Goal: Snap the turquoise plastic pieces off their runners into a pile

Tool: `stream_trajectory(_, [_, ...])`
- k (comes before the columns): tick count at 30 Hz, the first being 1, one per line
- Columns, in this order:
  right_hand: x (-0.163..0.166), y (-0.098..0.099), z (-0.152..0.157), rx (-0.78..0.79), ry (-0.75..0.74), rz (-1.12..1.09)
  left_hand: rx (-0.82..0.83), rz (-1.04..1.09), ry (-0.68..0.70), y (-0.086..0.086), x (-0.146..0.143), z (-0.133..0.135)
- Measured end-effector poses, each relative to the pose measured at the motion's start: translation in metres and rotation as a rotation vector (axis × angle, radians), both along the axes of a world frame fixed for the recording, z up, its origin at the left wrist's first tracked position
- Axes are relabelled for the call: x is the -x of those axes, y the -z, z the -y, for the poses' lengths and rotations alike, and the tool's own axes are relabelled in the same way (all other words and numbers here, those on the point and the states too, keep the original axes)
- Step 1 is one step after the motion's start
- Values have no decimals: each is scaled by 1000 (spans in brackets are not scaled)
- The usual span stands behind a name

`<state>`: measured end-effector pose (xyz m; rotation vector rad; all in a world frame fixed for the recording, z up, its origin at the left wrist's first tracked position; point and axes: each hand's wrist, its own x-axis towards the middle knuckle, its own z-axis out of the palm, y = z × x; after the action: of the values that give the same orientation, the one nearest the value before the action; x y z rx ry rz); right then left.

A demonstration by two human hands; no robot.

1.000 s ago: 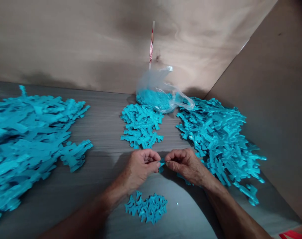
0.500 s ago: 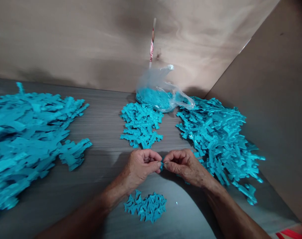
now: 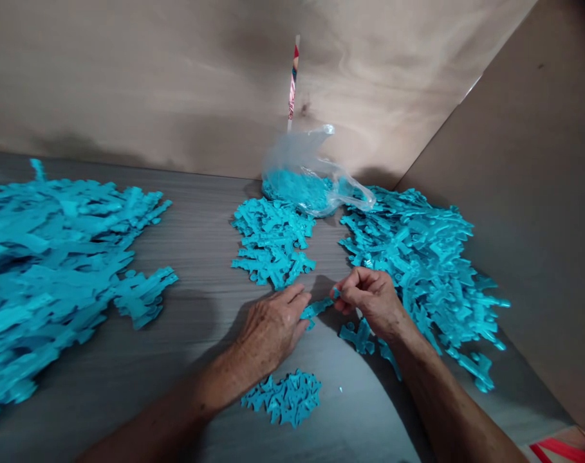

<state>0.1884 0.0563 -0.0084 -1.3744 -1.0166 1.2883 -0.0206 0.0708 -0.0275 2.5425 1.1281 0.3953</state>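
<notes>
My left hand (image 3: pixel 275 321) is palm down near the middle of the table, its fingers stretched out and its thumb apart. A flat turquoise plastic piece (image 3: pixel 318 308) lies at its fingertips, its left end partly hidden by the hand. To the right, my right hand (image 3: pixel 369 299) has thumb and forefinger closed on a small turquoise plastic bit (image 3: pixel 337 293), just beyond the flat piece's right end. Loose turquoise pieces (image 3: pixel 358 335) lie below the right hand. Closer to me is a small pile of little star-like turquoise parts (image 3: pixel 295 399).
Large heaps of turquoise pieces stand at left (image 3: pixel 55 257) and right (image 3: pixel 417 257). A smaller heap (image 3: pixel 273 238) lies before a clear plastic bag (image 3: pixel 297 186) of turquoise bits. A wooden wall (image 3: pixel 152 83) rises behind; another panel (image 3: pixel 533 193) closes the right side.
Both hands were pinched together over a small turquoise piece. Now they are apart: my left hand has turned palm down with fingers extended, and my right has moved up and right, still pinching.
</notes>
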Motion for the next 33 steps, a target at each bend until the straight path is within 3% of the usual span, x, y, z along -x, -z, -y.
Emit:
stream_trajectory(4, [0, 3, -1, -27, 8, -12, 0, -137, -14, 2, -1, 1])
stream_trajectory(9, [-1, 4, -3, -2, -76, 36, 60, -134, -73, 0, -4, 1])
stream_trajectory(18, [-1, 5, 1, 57, -99, 28, 147, 118, -127, -5, -2, -1])
stream_trajectory(24, [0, 5, 2, -110, -57, 49, 165, 371, -179, -9, -2, -3])
stream_trajectory(29, [0, -1, 5, -428, -76, 209, 388, 537, -286, -2, -2, -4])
stream_trajectory(33, [7, -1, 10, -450, -163, 223, 672, 790, -405, 3, -6, -4])
